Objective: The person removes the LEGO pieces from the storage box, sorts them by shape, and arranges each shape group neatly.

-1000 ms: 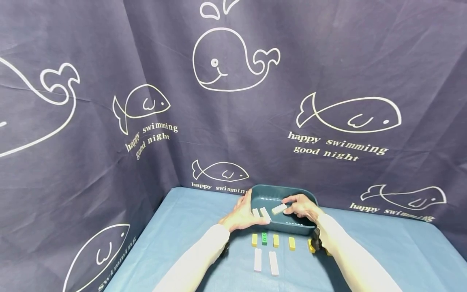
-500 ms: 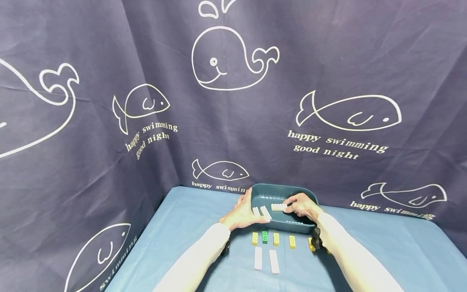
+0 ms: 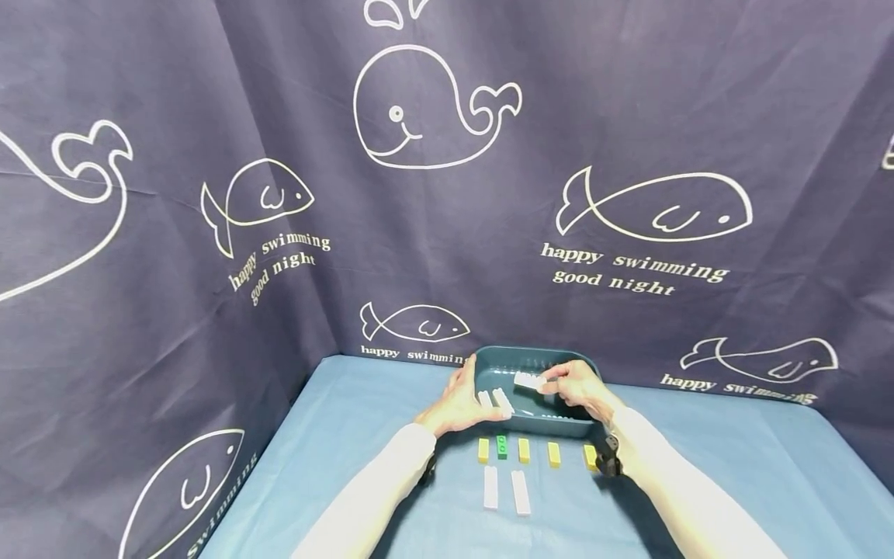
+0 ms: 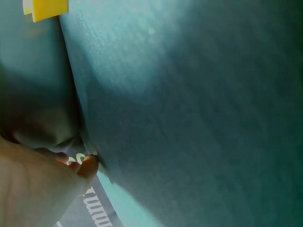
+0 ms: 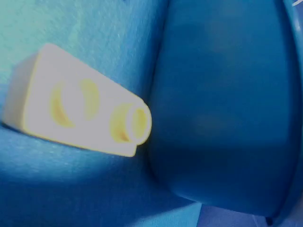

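A dark teal bin [image 3: 552, 425] sits against the back of the table. My left hand [image 3: 454, 404] holds its left end, thumb at the front rim and fingers along the side wall. Two white toy bricks [image 3: 501, 401] lean inside, close by that thumb. Over the bin's interior, my right hand [image 3: 576, 386] pinches another long white brick [image 3: 528, 380] by its right end, studs upward. More white studs show along the inner front wall. In the left wrist view, fingertips [image 4: 90, 164] touch down beside the bin's outer wall [image 4: 33, 94].
Several yellow bricks [image 3: 523, 450] and one green brick [image 3: 501, 446] line up before the bin. Nearer lie two long white bricks [image 3: 491, 487]. A two-stud yellow brick [image 5: 85, 104] is beside the bin in the right wrist view. A dark printed curtain [image 3: 433, 256] hangs behind.
The white brick in my right hand has turned from slanted to nearly level, then moved back and slightly left in the bin. My left hand keeps its place at the bin. The head view shifts slightly.
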### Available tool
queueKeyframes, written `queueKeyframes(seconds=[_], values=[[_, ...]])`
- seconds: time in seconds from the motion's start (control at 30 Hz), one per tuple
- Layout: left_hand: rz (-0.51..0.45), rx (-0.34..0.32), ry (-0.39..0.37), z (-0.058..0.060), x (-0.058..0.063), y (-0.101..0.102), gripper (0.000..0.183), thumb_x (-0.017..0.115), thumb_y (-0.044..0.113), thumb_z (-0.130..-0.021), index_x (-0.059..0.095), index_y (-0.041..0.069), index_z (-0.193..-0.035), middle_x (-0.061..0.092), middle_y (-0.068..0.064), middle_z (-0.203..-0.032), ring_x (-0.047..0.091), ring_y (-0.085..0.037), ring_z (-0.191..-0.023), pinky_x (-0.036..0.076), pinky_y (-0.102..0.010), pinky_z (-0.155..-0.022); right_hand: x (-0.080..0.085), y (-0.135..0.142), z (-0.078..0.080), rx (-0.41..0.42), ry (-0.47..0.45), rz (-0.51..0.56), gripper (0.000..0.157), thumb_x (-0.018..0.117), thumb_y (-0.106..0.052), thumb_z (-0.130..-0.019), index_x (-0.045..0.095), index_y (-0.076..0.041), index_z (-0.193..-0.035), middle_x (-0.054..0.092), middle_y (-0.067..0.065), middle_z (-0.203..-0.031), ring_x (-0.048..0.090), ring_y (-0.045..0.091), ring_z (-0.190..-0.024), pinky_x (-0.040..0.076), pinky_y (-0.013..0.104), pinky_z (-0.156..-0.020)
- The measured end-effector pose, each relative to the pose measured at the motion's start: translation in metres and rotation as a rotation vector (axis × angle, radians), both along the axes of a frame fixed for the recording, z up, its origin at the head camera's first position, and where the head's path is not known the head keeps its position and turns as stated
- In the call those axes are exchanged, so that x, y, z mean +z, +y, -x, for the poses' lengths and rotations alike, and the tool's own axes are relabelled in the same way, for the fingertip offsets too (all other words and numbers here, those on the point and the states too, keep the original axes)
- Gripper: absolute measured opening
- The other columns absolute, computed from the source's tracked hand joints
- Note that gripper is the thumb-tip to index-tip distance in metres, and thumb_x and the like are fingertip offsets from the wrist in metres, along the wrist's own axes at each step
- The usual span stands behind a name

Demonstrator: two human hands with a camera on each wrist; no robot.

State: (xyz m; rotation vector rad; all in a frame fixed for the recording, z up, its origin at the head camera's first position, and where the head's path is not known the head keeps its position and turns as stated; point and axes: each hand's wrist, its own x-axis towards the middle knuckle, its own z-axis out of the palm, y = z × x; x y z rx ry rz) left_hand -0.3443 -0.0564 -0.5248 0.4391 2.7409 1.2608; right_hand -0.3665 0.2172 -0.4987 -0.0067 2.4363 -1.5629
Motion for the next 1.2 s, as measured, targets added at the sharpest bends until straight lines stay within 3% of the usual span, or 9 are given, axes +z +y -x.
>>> queueKeyframes(seconds=[0.43, 1.2], values=[[0.009, 0.004, -0.004, 0.001, 0.004, 0.0, 0.136, 0.094, 0.052, -0.075, 0.012, 0.015, -0.176, 0.03, -0.021, -0.177, 0.031, -0.045, -0.163, 0.036, -0.066, -0.128, 0.014, -0.003, -0.022, -0.087, 0.028, -0.027, 0.035, 0.084, -0.011, -0.089, 0.079, 0.002, -0.12, 0.035, -0.013, -0.054, 0.034, 0.006, -0.047, 0.03, 0.023, -0.049], [0.012, 0.009, -0.04, 0.003, -0.002, -0.002, 0.141, 0.094, 0.063, -0.072, 0.01, 0.021, -0.177, 0.027, -0.016, -0.18, 0.03, -0.043, -0.165, 0.035, -0.064, -0.13, 0.027, 0.0, -0.068, -0.168, 0.074, -0.044, 0.031, 0.087, -0.016, -0.087, 0.082, -0.002, -0.115, 0.047, -0.012, -0.059, 0.04, 0.009, -0.052, 0.037, 0.026, -0.053]])
